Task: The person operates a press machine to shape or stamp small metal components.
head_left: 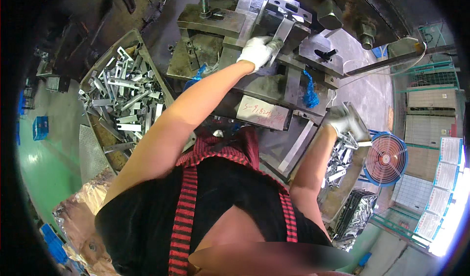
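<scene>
My left hand [258, 52], in a white work glove with grey fingertips, grips the near end of a flat silver metal bracket [283, 30]. The bracket's far end lies over the dark steel die block [268, 19] of the press. My right hand [345, 121], gloved too, is over the far end of the right-hand metal bin [353, 178], just above a heap of shiny metal parts [339, 159]. Its fingers are blurred, and I cannot make out whether they hold a part.
On the left stands a long bin [166, 87] heaped with metal brackets [128, 90]. A blue-rimmed fan [386, 158] is at the right, beside a black crate [360, 210] of parts. Large bolts [330, 14] hang overhead. A handwritten card [262, 113] fronts the press.
</scene>
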### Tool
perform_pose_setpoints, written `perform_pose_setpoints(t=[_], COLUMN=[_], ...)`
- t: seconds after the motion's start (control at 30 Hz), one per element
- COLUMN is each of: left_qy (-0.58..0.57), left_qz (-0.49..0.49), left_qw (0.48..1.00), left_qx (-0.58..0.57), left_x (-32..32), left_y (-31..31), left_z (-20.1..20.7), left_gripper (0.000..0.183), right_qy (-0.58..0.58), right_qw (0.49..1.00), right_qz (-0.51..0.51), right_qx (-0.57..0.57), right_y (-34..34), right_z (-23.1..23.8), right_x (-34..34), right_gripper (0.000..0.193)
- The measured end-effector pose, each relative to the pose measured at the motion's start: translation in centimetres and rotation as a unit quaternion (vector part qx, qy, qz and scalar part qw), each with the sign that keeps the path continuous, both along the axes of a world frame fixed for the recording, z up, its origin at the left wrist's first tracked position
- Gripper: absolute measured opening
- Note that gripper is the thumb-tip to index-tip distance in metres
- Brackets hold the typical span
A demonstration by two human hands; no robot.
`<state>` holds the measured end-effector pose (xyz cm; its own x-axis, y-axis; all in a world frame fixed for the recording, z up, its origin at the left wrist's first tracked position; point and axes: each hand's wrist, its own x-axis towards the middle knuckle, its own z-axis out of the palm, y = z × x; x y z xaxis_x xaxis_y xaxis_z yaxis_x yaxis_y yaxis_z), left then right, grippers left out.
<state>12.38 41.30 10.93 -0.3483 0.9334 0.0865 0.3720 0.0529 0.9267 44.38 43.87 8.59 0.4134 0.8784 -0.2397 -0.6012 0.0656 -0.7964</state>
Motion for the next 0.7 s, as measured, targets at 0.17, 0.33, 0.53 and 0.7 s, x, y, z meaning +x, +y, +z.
perform_pose_setpoints(t=[0.17, 0.33, 0.53, 0.7], left_qy=[-0.021, 0.071, 0.063, -0.118], left_qz=[0.035, 0.068, 0.085, 0.055], left_qw=[0.999, 0.993, 0.987, 0.991], left_qx=[0.006, 0.064, 0.121, -0.009], left_x=[0.6, -0.2, -4.1, -4.1], left_y=[0.3, -4.5, -6.9, -8.8], left_z=[-2.7, -6.0, -5.4, -2.9], left_gripper=[0.046, 0.041, 0.031, 0.027], right_qy=[-0.242, -0.556, -0.622, -0.56], right_qw=[0.967, 0.778, 0.727, 0.764], right_qz=[0.077, 0.202, 0.267, 0.304], right_qx=[-0.002, 0.214, 0.112, 0.104], right_y=[-2.5, -0.5, 2.8, 3.9], right_z=[-1.2, -0.9, 1.6, 0.3], right_x=[-1.9, -17.6, -23.9, -24.2], right_gripper=[0.031, 0.027, 0.034, 0.033])
